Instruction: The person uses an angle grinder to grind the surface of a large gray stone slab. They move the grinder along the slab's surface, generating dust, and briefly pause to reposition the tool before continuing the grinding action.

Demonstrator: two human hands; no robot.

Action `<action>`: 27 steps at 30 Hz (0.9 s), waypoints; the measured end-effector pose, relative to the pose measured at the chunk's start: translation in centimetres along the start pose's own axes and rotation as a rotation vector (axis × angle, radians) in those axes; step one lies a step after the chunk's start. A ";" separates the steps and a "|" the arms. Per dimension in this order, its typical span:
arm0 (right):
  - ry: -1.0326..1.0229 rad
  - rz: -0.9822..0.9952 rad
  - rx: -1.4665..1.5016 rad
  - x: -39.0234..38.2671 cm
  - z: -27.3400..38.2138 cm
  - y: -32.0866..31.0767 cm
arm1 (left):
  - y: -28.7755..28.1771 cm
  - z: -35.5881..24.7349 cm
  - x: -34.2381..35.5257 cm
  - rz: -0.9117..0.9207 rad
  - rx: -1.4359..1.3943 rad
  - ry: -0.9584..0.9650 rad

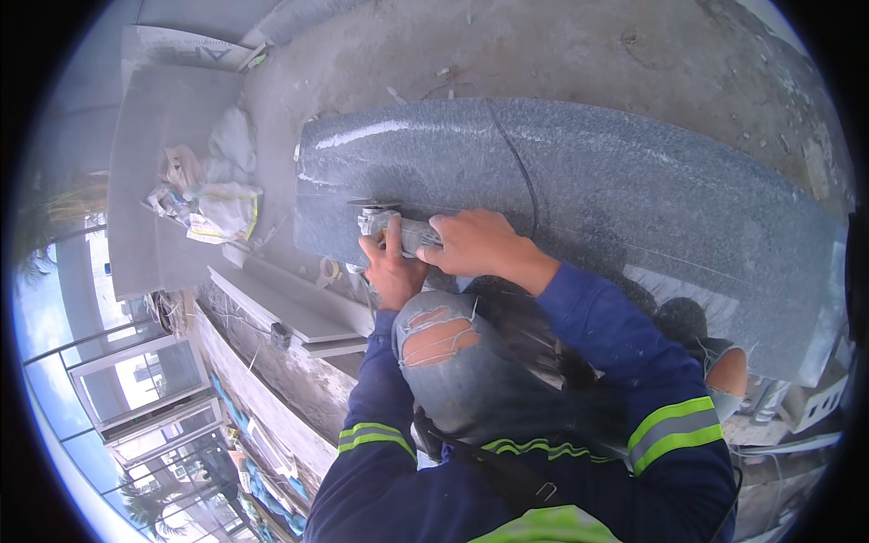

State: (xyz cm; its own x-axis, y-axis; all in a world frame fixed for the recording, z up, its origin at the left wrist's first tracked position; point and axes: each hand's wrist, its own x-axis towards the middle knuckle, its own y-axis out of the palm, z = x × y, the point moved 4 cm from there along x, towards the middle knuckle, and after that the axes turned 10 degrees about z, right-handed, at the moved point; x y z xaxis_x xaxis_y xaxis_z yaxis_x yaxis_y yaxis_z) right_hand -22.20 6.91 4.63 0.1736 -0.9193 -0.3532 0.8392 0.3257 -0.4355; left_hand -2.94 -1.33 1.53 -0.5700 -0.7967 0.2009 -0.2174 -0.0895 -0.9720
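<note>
An angle grinder (407,233) with a grey body is held level over a large grey stone slab (615,185). My left hand (396,271) wraps round its front part, close to the head. My right hand (477,242) is closed on the rear of the body. The grinder's thin disc (374,204) is at the far side of its head, over the left part of the slab; whether it touches the stone I cannot tell. A dark power cord (518,154) curves across the slab behind my right hand. A thin pale line runs lengthwise along the stone.
Left of the slab lie crumpled bags (222,210) on a grey board (140,181). Pale stone strips (285,303) and a roll of tape (329,270) sit nearer me. Dusty concrete floor (552,50) stretches behind the slab. Glass windows (136,380) stand at far left.
</note>
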 end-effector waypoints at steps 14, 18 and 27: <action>0.008 -0.042 0.012 -0.1 0.2 -0.1 | -0.1 0.0 0.2 0.029 0.023 0.020; 0.007 -0.008 0.001 -1.2 -0.2 -0.1 | -0.4 -0.9 -0.5 0.015 -0.004 0.025; 0.003 -0.046 0.004 -0.3 0.2 -0.3 | -0.2 -0.5 0.3 0.008 0.006 0.021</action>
State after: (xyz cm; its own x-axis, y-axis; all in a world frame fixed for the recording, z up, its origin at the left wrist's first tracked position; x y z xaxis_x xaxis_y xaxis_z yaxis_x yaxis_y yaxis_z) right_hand -22.37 7.02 5.01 0.1332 -0.9326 -0.3354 0.8482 0.2823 -0.4481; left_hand -3.47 -1.30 1.83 -0.5885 -0.7844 0.1959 -0.2086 -0.0868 -0.9741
